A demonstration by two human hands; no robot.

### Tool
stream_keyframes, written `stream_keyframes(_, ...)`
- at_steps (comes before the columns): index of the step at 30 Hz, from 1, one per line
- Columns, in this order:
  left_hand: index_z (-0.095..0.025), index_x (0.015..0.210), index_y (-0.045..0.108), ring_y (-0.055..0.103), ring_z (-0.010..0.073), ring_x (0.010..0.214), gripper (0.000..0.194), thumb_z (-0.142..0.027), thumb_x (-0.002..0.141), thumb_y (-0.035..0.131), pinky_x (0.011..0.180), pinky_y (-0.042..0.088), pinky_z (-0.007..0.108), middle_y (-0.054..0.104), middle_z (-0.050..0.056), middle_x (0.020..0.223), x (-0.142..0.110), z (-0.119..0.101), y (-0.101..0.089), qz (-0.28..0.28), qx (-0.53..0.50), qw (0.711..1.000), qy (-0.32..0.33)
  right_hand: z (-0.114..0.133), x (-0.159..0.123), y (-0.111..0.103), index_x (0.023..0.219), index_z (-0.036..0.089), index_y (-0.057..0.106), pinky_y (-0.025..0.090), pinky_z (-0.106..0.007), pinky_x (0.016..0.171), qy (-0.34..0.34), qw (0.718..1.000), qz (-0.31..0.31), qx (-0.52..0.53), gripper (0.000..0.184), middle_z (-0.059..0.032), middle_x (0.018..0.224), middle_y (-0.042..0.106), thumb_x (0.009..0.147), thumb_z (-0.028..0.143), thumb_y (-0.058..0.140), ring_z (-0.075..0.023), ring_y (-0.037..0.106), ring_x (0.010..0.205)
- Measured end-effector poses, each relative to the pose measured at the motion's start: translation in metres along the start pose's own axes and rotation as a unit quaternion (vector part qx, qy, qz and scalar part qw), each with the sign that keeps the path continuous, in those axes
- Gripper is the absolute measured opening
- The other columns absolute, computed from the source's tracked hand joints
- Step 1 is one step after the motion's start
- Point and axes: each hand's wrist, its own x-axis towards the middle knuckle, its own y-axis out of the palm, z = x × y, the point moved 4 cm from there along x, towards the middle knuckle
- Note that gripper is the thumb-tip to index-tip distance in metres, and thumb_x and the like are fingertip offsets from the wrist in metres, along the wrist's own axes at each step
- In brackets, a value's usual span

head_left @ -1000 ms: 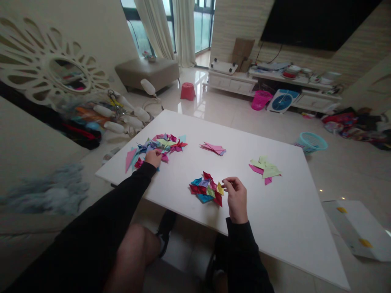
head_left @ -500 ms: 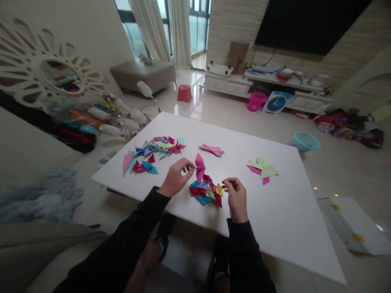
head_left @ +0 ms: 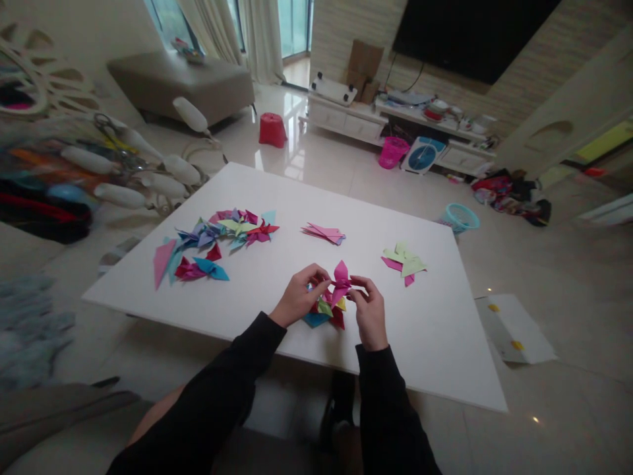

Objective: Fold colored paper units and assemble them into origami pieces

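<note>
A magenta origami crane [head_left: 341, 284] is held up in front of me, between my two hands. My left hand [head_left: 302, 295] pinches it from the left side. From the right, the fingertips of my right hand [head_left: 370, 309] close on its other side. Just below lies a cluster of small folded cranes [head_left: 325, 313] in red, green, yellow and blue, partly hidden by my left hand and the held crane. At the table's left, a larger heap of folded paper cranes [head_left: 239, 227] spreads out, with a blue crane [head_left: 211, 268] at its near side.
On the white table [head_left: 425, 343] lie a stack of pink folded paper strips [head_left: 324, 233] and, to the right, green and magenta folded pieces [head_left: 405, 262]. White lamp arms [head_left: 180, 169] stand close to the left edge. A blue basket [head_left: 461, 218] sits beyond the far right corner.
My left hand has carried the magenta crane from the left heap to above the small cluster. My right hand has come in and taken its other side. The view has turned right.
</note>
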Motion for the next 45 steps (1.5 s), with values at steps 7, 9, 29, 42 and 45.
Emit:
stream_keyframes(7, -0.017, 0.087, 0.064, 0.061, 0.0141, 0.076, 0.01, -0.026, 0.09, 0.064, 0.073, 0.049, 0.028, 0.065, 0.002, 0.082, -0.006, -0.008, -0.009, -0.007, -0.007, 1.0, 0.0, 0.01, -0.013, 0.005, 0.095, 0.021, 0.075, 0.056, -0.036, 0.08, -0.025, 0.998, 0.05, 0.032, 0.023, -0.0052, 0.091, 0.077, 0.078, 0.036, 0.079, -0.0205, 0.071, 0.083)
stream_keyframes(9, -0.017, 0.089, 0.064, 0.062, 0.0147, 0.076, 0.009, -0.026, 0.089, 0.065, 0.073, 0.05, 0.028, 0.065, 0.002, 0.083, -0.007, -0.008, -0.011, -0.005, -0.034, 0.999, -0.001, 0.01, -0.014, 0.005, 0.092, 0.021, 0.075, 0.056, -0.037, 0.083, -0.035, 0.998, 0.051, 0.032, 0.023, -0.0051, 0.09, 0.077, 0.078, 0.039, 0.08, -0.0208, 0.07, 0.085)
stream_keyframes(29, -0.021, 0.116, 0.073, 0.064, 0.0185, 0.094, 0.042, -0.008, 0.076, 0.064, 0.08, 0.053, 0.03, 0.064, 0.006, 0.103, -0.015, -0.012, -0.009, 0.063, -0.082, 0.994, 0.031, 0.004, -0.009, 0.024, 0.082, 0.023, 0.07, 0.054, -0.035, 0.078, -0.071, 0.994, 0.054, 0.066, 0.024, -0.002, 0.082, 0.072, 0.073, 0.042, 0.082, -0.0201, 0.066, 0.079)
stream_keyframes(42, -0.02, 0.106, 0.079, 0.064, 0.0211, 0.093, 0.048, -0.006, 0.066, 0.055, 0.082, 0.051, 0.032, 0.068, 0.007, 0.099, -0.014, -0.009, -0.009, 0.077, -0.165, 0.983, -0.005, 0.01, -0.016, 0.022, 0.083, 0.024, 0.072, 0.053, -0.034, 0.078, -0.102, 0.991, 0.069, 0.056, 0.017, -0.0017, 0.084, 0.073, 0.077, 0.037, 0.081, -0.0194, 0.066, 0.08)
stream_keyframes(45, -0.02, 0.1, 0.081, 0.063, 0.0203, 0.089, 0.046, -0.007, 0.064, 0.054, 0.081, 0.05, 0.032, 0.069, 0.006, 0.094, -0.013, -0.006, -0.01, 0.069, -0.187, 0.98, -0.024, 0.013, -0.015, 0.021, 0.084, 0.024, 0.073, 0.053, -0.034, 0.078, -0.102, 0.991, 0.071, 0.058, 0.016, -0.0017, 0.083, 0.073, 0.078, 0.036, 0.081, -0.0191, 0.067, 0.08)
